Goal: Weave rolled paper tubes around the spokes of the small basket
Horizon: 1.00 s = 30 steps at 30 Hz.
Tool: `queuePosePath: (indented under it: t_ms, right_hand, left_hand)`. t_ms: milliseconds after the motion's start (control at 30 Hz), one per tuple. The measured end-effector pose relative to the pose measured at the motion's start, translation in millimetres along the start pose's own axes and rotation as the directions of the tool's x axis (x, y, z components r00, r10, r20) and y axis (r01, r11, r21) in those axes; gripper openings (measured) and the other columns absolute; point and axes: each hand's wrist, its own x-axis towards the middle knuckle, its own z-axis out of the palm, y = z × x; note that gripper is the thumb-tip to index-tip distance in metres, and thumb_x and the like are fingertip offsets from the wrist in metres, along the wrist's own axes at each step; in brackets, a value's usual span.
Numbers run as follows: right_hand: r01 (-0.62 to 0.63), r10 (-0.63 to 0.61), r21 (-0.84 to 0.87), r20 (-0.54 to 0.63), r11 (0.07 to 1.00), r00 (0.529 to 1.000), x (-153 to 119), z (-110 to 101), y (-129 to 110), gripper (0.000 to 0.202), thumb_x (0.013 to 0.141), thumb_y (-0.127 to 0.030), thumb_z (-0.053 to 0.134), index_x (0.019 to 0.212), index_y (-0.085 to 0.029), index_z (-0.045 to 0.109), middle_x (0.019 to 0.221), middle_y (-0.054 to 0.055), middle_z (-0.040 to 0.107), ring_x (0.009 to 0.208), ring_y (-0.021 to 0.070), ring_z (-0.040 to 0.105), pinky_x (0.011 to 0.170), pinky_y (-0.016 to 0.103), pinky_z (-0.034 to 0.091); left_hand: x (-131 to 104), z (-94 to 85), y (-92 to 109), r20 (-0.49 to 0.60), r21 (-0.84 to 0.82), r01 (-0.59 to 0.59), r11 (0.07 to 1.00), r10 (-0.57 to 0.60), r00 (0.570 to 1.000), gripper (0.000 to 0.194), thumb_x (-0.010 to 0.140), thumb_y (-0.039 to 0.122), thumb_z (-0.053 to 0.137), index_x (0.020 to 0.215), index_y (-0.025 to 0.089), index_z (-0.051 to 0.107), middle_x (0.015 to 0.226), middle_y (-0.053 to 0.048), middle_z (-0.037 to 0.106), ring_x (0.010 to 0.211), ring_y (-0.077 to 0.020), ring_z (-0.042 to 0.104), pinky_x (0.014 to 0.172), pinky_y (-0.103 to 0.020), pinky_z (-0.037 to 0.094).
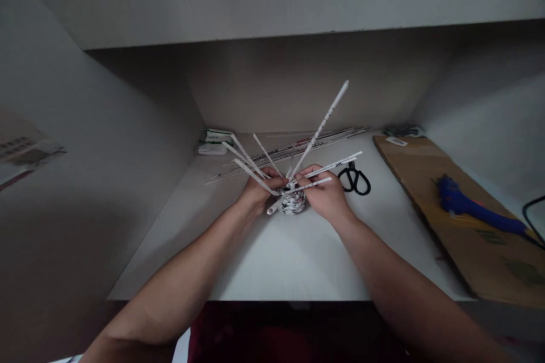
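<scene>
Between my hands, just above the white desk, is a small woven basket [293, 203] of rolled paper strips. Several paper tubes [326, 119] stick up and outward from its rim like spokes. My left hand [260, 188] is closed at the basket's left side, thumb and fingers pinching the rim where the tubes cross. On the right side my right hand [324, 190] grips the rim and the bases of tubes pointing right. One short, thicker tube end juts out at the lower left of the weave. The fingertips are partly hidden behind the tubes.
Loose paper tubes [340, 137] lie in a bundle behind the basket. Black-handled scissors [356, 180] rest beyond my right hand. A blue glue gun [472, 210] lies on a cardboard sheet [426, 181] at right. A white-and-green packet [214, 142] stands at the back left. Side walls and an overhead panel enclose the desk.
</scene>
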Motion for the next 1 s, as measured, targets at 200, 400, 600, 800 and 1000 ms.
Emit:
queuePosePath:
  t_ms: [200, 400, 600, 800, 1000]
  right_hand:
    - [0.287, -0.288, -0.25, 0.037, 0.925, 0.957, -10.1, 0.0, -6.1, 0.012, 0.081, -0.031, 0.06, 0.085, -0.022, 0.065, 0.074, 0.001, 0.067, 0.063, 0.0146, 0.06, 0.058, 0.025, 0.046]
    - [0.222, -0.221, -0.227, 0.029, 0.948, 0.975, -3.7, 1.5, 2.8, 0.014, 0.08, -0.034, 0.062, 0.085, -0.02, 0.064, 0.073, 0.0, 0.067, 0.061, 0.0134, 0.06, 0.059, 0.024, 0.047]
    - [0.166, -0.167, -0.261, 0.016, 0.951, 0.986, 4.9, -3.6, 11.6, 0.016, 0.079, -0.033, 0.061, 0.084, -0.02, 0.068, 0.072, 0.002, 0.07, 0.063, 0.0156, 0.063, 0.059, 0.025, 0.048]
    - [0.124, -0.116, -0.205, 0.053, 0.971, 0.992, 13.0, -6.5, 17.5, 0.014, 0.076, -0.031, 0.062, 0.08, -0.02, 0.07, 0.073, 0.003, 0.072, 0.066, 0.0177, 0.067, 0.06, 0.026, 0.05]
    - [0.129, -0.117, -0.206, 0.069, 0.97, 0.991, 12.1, -6.6, 16.0, 0.013, 0.077, -0.03, 0.062, 0.081, -0.02, 0.069, 0.075, 0.003, 0.073, 0.067, 0.0169, 0.067, 0.061, 0.026, 0.05]
  left_hand:
    - [-0.8, -0.7, -3.4, -0.016, 0.015, -0.106, 0.994, 0.106, 0.994, 0.021, 0.054, 0.017, 0.074, 0.061, 0.016, 0.054, 0.054, 0.004, 0.055, 0.051, -0.0101, 0.05, 0.051, -0.024, 0.038]
    - [-1.7, -3.8, -7.1, 0.109, -0.041, -0.138, 0.99, 0.142, 0.984, 0.029, 0.053, 0.024, 0.081, 0.065, 0.015, 0.056, 0.06, 0.003, 0.059, 0.054, -0.0093, 0.053, 0.054, -0.024, 0.042]
    - [-3.6, -0.4, -2.4, 0.089, -0.006, -0.033, 0.999, 0.034, 0.995, 0.023, 0.055, 0.018, 0.078, 0.066, 0.014, 0.058, 0.058, 0.001, 0.06, 0.049, -0.0103, 0.054, 0.047, -0.024, 0.04]
    - [-7.9, -17.4, 16.4, 0.33, -0.032, 0.088, 0.996, -0.073, 0.941, 0.032, 0.061, 0.016, 0.078, 0.091, 0.013, 0.067, 0.08, -0.007, 0.07, 0.064, -0.0159, 0.065, 0.06, -0.028, 0.05]
    - [-0.3, -43.8, 22.8, 0.616, -0.002, 0.093, 0.996, -0.072, 0.785, 0.056, 0.059, 0.005, 0.079, 0.113, 0.015, 0.065, 0.108, -0.012, 0.07, 0.091, -0.0211, 0.067, 0.082, -0.033, 0.05]
